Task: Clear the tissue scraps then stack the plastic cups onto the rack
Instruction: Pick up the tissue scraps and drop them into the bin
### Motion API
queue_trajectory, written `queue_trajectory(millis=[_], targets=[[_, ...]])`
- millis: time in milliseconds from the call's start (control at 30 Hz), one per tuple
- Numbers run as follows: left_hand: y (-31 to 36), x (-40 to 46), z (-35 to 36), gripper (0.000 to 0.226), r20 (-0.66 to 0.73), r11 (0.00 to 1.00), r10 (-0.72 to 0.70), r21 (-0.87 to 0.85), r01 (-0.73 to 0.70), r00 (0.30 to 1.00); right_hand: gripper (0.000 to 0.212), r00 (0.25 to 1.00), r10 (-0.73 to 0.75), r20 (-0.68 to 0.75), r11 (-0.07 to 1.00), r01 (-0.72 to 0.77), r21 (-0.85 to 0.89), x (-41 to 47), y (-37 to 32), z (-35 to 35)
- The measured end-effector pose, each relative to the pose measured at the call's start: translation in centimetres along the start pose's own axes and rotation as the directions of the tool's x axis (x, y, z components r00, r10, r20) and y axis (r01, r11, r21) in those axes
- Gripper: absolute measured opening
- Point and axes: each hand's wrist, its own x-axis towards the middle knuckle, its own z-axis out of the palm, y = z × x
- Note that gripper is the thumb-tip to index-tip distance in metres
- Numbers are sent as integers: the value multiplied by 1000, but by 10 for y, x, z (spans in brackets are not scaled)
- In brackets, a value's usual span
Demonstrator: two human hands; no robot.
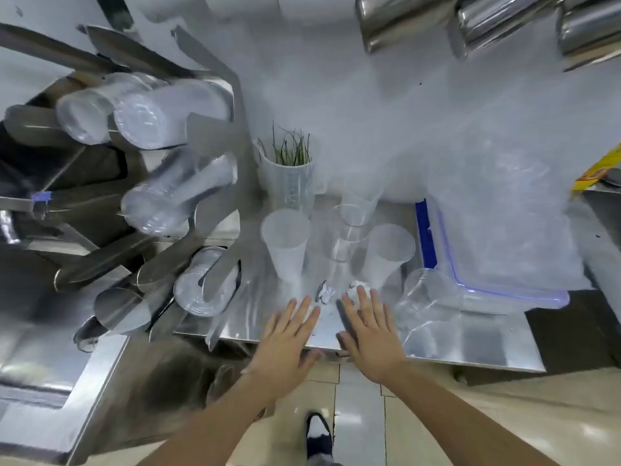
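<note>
Several clear plastic cups stand on the steel counter (470,348): a frosted cup (285,237), a frosted cup (386,253) to its right, a clear cup (346,233) between them and another (426,297) at the right. Two crumpled tissue scraps lie in front of them, one (325,292) in the gap between my hands and one (353,289) at my right fingertips. My left hand (285,338) and my right hand (369,334) hover flat and open over the counter's front edge, holding nothing. The metal rack (215,136) at the left carries cup stacks on its pegs.
A measuring jug (289,176) with green stalks stands behind the cups. A clear lidded box with blue trim (504,250) fills the right side. Steel cylinders (504,21) hang at the top right. A sink (40,314) lies at the left. My shoe (317,432) is on the tiled floor.
</note>
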Motion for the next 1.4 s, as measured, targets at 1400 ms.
queue_trajectory(millis=[1400], targets=[[8,16,-3,47,536,-688,-600,-724,-41,594,55,982,121,-142,968,-85,236,17,13,13]])
